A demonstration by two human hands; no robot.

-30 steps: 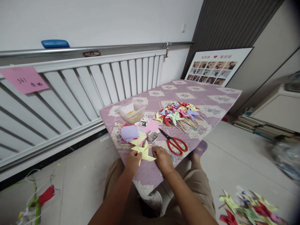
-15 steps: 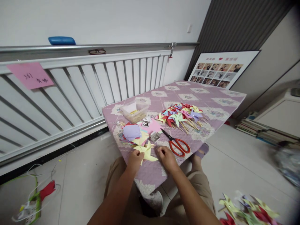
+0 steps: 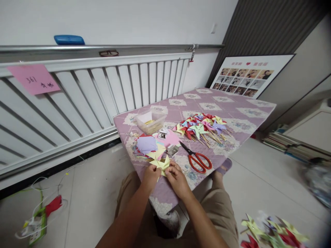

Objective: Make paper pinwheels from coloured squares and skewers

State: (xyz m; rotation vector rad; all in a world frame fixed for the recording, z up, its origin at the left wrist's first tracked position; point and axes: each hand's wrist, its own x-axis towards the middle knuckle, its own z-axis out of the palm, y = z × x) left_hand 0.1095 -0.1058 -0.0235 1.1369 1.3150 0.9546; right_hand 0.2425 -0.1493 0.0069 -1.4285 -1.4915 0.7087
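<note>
A pale yellow paper pinwheel (image 3: 162,165) is held between both hands over the near corner of the table. My left hand (image 3: 150,176) pinches its left side. On its right side, the fingers of my right hand (image 3: 178,177) are closed on a blade. Just beyond lie a stack of purple paper (image 3: 146,144), more yellow paper and some thin sticks, partly covered. A small grey box (image 3: 172,150) sits beyond my right hand. Scissors with red handles (image 3: 198,159) rest to the right. Whether a pin or stick is in the pinwheel, I cannot tell.
A clear plastic box (image 3: 150,123) of sticks stands at the table's left edge. Several finished pinwheels (image 3: 200,128) are heaped mid-table, and others (image 3: 276,230) lie on the floor at right. A white radiator (image 3: 144,81) runs along the wall; a power strip (image 3: 37,227) is on the floor.
My right hand has moved left and taken hold of the pinwheel's right side. My left hand still holds it. The view has shifted slightly.
</note>
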